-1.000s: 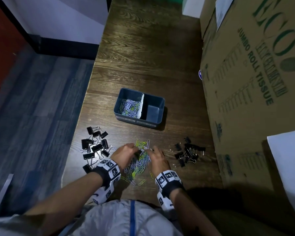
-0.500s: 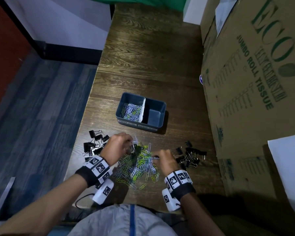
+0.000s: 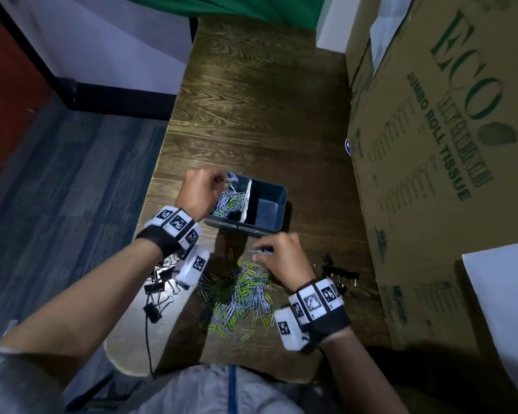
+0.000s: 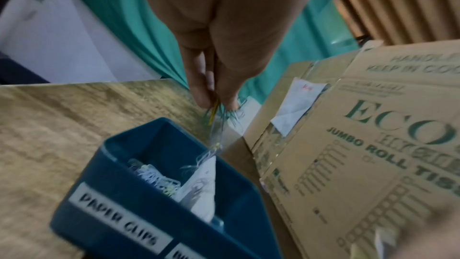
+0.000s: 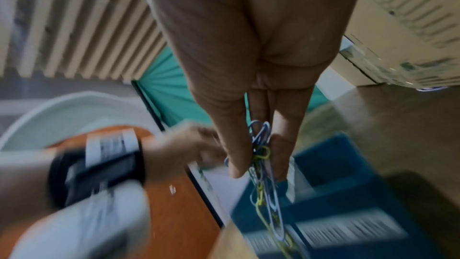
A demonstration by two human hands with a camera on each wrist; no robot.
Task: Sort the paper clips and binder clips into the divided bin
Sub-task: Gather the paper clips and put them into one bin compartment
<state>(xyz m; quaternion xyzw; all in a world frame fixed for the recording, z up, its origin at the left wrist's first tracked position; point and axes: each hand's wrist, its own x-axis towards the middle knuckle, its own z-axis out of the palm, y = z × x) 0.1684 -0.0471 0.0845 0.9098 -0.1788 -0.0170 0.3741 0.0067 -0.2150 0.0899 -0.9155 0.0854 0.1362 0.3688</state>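
The left hand (image 3: 199, 191) hangs over the bin (image 3: 277, 198) at its 9 o'clock side, thumb and fingers pinching a small bunch of paper clips (image 4: 219, 113) above the left compartment. That compartment, labelled PAPER CLIPS, already holds a heap of clips (image 3: 226, 203); a white divider (image 3: 247, 198) splits it from the right compartment, where no clips show. The right hand (image 3: 283, 258) sits at 6 o'clock from the bin, just above the table (image 3: 266, 115), its fingertips closed on another tangle of clips (image 5: 263, 165) that dangles down. Below it lies the loose pile (image 3: 239, 294) of green, yellow and white clips. 2 groups of black binder clips lie on the table: one (image 3: 159, 282) at the pile's 9 o'clock, another (image 3: 339, 274) at its 3 o'clock. A cardboard box (image 3: 431, 174) stands along the table's 3 o'clock edge.
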